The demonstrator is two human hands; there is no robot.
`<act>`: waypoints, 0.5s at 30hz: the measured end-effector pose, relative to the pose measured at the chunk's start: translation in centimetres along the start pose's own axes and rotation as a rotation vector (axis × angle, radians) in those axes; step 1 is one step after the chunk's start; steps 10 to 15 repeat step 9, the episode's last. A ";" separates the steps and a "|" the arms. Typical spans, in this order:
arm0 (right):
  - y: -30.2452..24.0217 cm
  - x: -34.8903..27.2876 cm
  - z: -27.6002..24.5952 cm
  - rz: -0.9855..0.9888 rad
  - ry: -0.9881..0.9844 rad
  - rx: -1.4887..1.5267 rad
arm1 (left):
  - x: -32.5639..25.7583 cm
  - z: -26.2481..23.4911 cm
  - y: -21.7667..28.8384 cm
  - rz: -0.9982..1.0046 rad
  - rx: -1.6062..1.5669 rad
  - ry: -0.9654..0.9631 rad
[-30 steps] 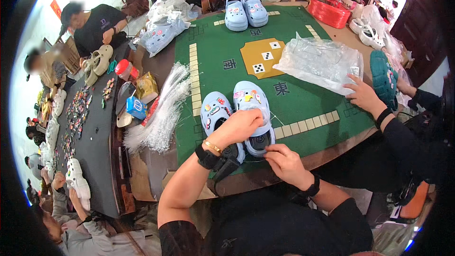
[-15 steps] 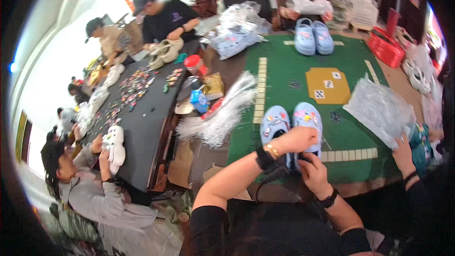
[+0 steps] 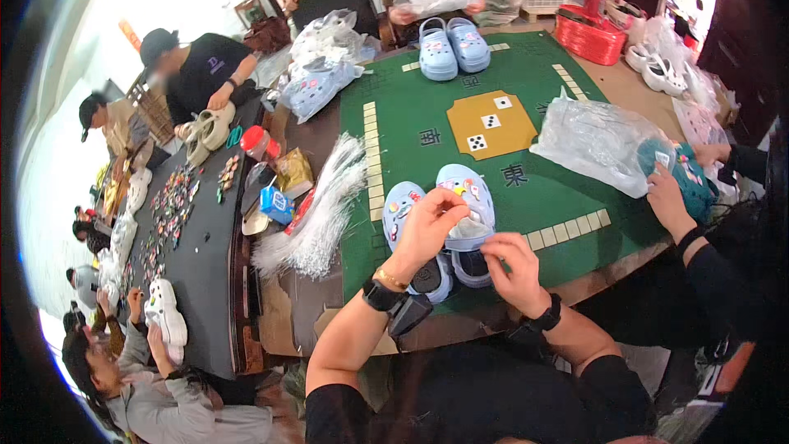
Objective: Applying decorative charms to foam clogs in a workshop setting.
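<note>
A pair of light blue clogs decorated with colourful charms lies in front of me, toes pointing away. My left hand [image 3: 431, 226] is over the right clog [image 3: 466, 185], its thumb and fingertips pinched together above the opening. Whatever is in that pinch is too small to make out. Beside the left hand is the left clog [image 3: 400, 201], partly hidden by it. My right hand [image 3: 516, 271] is at the right clog's side near the heel strap, fingers curled and fingertips close together; I cannot make out what they hold.
A bundle of white plastic strands [image 3: 316, 222] lies left of the green mat [image 3: 419, 99]. Another blue pair of clogs [image 3: 454, 49] stands at the far side. On the right, a co-worker's hand [image 3: 667, 201] is by a teal clog [image 3: 694, 185] and a clear plastic bag [image 3: 604, 144].
My view has swung, shifting the scene left. My left hand has moved from over the gap between hands to the right clog's opening; my right hand has moved out to its side.
</note>
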State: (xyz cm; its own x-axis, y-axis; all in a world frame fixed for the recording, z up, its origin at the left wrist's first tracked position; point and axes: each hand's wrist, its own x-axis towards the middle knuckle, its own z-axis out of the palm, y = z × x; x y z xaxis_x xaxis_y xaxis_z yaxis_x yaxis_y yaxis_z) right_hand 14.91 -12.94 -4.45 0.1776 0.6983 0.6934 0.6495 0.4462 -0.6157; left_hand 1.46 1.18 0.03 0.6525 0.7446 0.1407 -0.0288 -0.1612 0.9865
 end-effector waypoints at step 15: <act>-0.2 4.9 0.0 0.575 -0.010 0.612 | -2.0 0.7 1.0 -0.035 -0.131 -0.055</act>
